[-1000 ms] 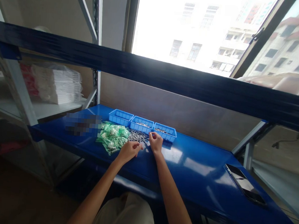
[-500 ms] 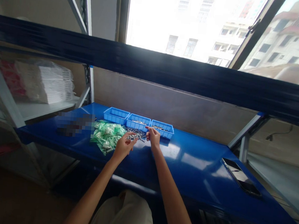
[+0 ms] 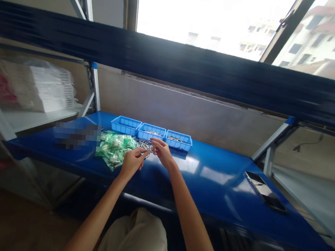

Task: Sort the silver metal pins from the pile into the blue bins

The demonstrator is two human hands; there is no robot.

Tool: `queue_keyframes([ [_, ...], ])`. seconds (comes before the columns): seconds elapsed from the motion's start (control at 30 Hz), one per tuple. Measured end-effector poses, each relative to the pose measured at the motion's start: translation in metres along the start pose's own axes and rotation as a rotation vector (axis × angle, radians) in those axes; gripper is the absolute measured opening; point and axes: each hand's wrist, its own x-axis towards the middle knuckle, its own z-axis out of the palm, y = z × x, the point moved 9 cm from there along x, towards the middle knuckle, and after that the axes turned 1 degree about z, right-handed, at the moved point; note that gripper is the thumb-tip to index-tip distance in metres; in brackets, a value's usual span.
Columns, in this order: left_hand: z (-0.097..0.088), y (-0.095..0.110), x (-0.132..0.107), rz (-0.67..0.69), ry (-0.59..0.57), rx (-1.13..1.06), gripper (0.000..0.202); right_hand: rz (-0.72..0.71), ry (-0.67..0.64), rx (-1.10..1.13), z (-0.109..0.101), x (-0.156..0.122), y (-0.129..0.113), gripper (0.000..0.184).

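Note:
A loose pile of small metal pieces, like screws or pins, lies on the blue table. My left hand is just in front of the pile, thumb and fingers pinched together; what they hold is too small to make out. To its right, my right hand is over the pile's right edge, fingers bent inward and tips close together; anything between them cannot be made out. Left of the pile is a heap of green-printed clear plastic bags. Behind stand a middle blue bin and a right blue bin, both with metal pieces.
A left blue bin stands in the same row. A phone lies at the table's right side. A blurred dark item is at the left. A blue shelf beam crosses above; wrapped white stacks are on the left shelf.
My right hand has moved left from the right bin's front to over the pile, nearer my left hand. My left thumb and fingers have closed from apart to a pinch. The view has shifted slightly.

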Motion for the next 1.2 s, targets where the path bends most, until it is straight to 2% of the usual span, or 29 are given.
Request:
queue_keyframes([
  [0.17,-0.004,0.003,-0.002,0.011,0.048,-0.048,0.032,-0.002,-0.033,-0.042,0.004,-0.001,0.002,0.029],
  [0.3,-0.005,0.004,-0.003,0.024,0.059,-0.025,0.033,-0.003,0.002,-0.128,0.000,0.000,0.005,0.028],
  [0.4,0.000,0.004,-0.002,0.040,0.008,-0.002,0.033,0.015,0.052,-0.161,-0.005,-0.001,0.005,0.031],
  [0.53,0.007,0.004,-0.002,0.030,-0.056,0.008,0.032,0.021,-0.038,-0.167,0.004,-0.005,0.001,0.030],
  [0.63,0.002,0.005,-0.003,0.026,-0.007,0.004,0.031,0.052,-0.058,-0.171,0.006,-0.005,0.002,0.033],
  [0.8,-0.013,0.012,-0.006,0.070,0.146,0.002,0.031,0.085,0.058,-0.249,-0.007,-0.003,0.007,0.042],
  [0.9,-0.020,0.016,-0.009,0.107,0.222,0.004,0.029,0.135,0.082,-0.321,-0.009,-0.003,0.013,0.046],
  [1.0,-0.022,0.020,-0.010,0.162,0.251,0.027,0.028,0.125,0.039,-0.375,-0.003,-0.004,0.012,0.048],
  [1.2,-0.017,0.026,-0.013,0.328,0.227,0.115,0.025,0.129,-0.084,-0.366,0.010,-0.008,0.013,0.047],
])
